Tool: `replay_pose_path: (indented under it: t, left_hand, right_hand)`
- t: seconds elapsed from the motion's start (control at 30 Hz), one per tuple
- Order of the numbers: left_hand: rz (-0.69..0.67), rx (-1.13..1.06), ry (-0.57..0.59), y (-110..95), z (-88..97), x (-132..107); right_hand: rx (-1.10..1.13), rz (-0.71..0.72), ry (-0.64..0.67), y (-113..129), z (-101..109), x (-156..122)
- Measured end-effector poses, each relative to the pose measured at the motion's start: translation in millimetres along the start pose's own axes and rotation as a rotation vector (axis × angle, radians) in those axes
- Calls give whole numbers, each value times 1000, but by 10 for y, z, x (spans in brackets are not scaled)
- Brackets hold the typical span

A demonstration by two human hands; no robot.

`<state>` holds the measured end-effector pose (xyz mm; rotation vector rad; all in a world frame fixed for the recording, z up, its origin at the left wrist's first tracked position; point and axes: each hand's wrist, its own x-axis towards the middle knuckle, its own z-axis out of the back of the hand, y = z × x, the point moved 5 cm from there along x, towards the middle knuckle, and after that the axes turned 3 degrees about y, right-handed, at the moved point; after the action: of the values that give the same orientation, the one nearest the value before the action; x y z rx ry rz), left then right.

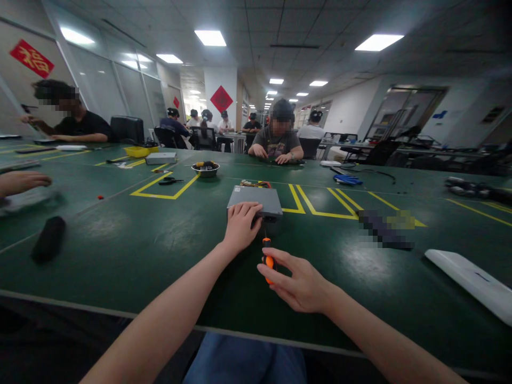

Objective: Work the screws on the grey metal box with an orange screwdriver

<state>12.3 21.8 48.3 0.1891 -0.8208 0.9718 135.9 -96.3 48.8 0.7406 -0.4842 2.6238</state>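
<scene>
Left hand (242,226) on a grey metal box (255,201), right hand (296,280) gripping an orange screwdriver (268,261)
The open left hand hides the box's near corner. The right hand closes around the handle; the thin tip, just before the box, is hard to make out.

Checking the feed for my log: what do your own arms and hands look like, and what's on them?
The left forearm and right forearm are bare, with no sleeve in view. The left hand and right hand wear no gloves. No watch, bracelet or ring shows. Blue jeans show below.
</scene>
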Motion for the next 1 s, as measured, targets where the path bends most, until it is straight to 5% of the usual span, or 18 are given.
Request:
replay_pose_path:
  t: [0.2, 0.4, 0.63, 0.87, 1.0]
  left_hand:
    - [6, -4, -1, 1, -5, 2]
    - [4, 0, -11, 1, -10, 3]
    - [-5, 3, -14, -7, -2, 0]
    - [-5, 4, -7, -4, -10, 1]
    - [-7, 8, -19, -8, -17, -1]
  right_hand:
    - [39, -37, -123, 27, -39, 14]
    - [27, -25, -13, 57, -56, 47]
    - [31, -34, -124, 41, -50, 24]
    - [34, -45, 5, 50, -75, 62]
    - [-13, -25, -79, 54, -66, 54]
